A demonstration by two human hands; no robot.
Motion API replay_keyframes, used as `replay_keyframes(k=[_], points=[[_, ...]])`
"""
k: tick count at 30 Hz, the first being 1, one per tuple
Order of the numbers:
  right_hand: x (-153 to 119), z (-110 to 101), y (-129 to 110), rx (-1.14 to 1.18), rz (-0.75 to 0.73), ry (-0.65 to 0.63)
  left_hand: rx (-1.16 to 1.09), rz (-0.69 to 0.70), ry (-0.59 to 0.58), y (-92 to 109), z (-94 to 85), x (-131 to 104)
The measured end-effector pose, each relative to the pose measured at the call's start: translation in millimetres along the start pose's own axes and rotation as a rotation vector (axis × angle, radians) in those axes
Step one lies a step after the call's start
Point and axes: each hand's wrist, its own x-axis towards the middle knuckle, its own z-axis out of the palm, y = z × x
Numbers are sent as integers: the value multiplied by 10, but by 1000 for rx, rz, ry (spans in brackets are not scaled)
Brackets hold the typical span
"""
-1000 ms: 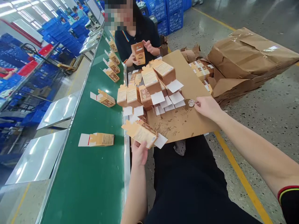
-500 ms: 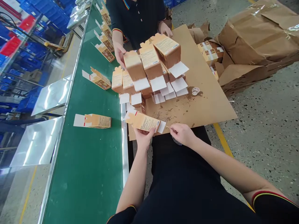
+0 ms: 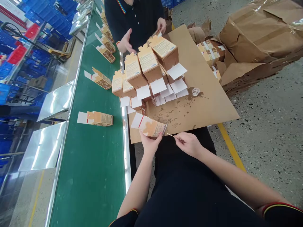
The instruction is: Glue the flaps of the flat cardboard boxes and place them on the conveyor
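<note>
My left hand (image 3: 151, 145) is closed around the lower side of a tan and brown paper carton (image 3: 151, 126), tilted over the near edge of the cardboard sheet (image 3: 210, 108). Its white end flap with a red stripe points left. In my right hand (image 3: 188, 143) a thin cotton swab (image 3: 170, 135) is pinched, its tip just right of the carton and apart from it. Beyond, a stack of similar cartons (image 3: 148, 64) stands on the sheet, white flaps towards me. A small clear cup (image 3: 195, 91) sits among wet spots on the sheet.
A green conveyor belt (image 3: 92, 167) with a metal edge runs along the left, carrying a lone carton (image 3: 100, 118) and several more farther up. A co-worker (image 3: 136, 26) stands behind the stack. Large brown paper-wrapped packs (image 3: 258, 34) lie on the right.
The carton in my left hand has turned, showing its white flap and red stripe more. My right hand has drawn slightly away with the swab. The co-worker's hand has let go of a stacked carton.
</note>
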Motion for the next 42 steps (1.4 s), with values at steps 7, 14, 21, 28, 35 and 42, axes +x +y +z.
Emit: replay_keyframes(k=[7, 14, 21, 28, 35, 42], points=[[-158, -220, -18, 50, 102, 102, 128, 91, 45, -2, 41, -75], [-274, -219, -26, 71, 180, 82, 191, 77, 93, -21, 165, -85], [-271, -240, 23, 66, 199, 66, 57, -14, 91, -148, -99, -98], [-213, -354, 86, 80, 176, 132, -52, -20, 523, -240, -1481, 524], [-59, -309, 93, 105, 198, 49, 64, -243, 579, -430, -2058, 719], [-126, -569, 125, 9, 218, 166, 275, 117, 947, -353, -1784, 382]])
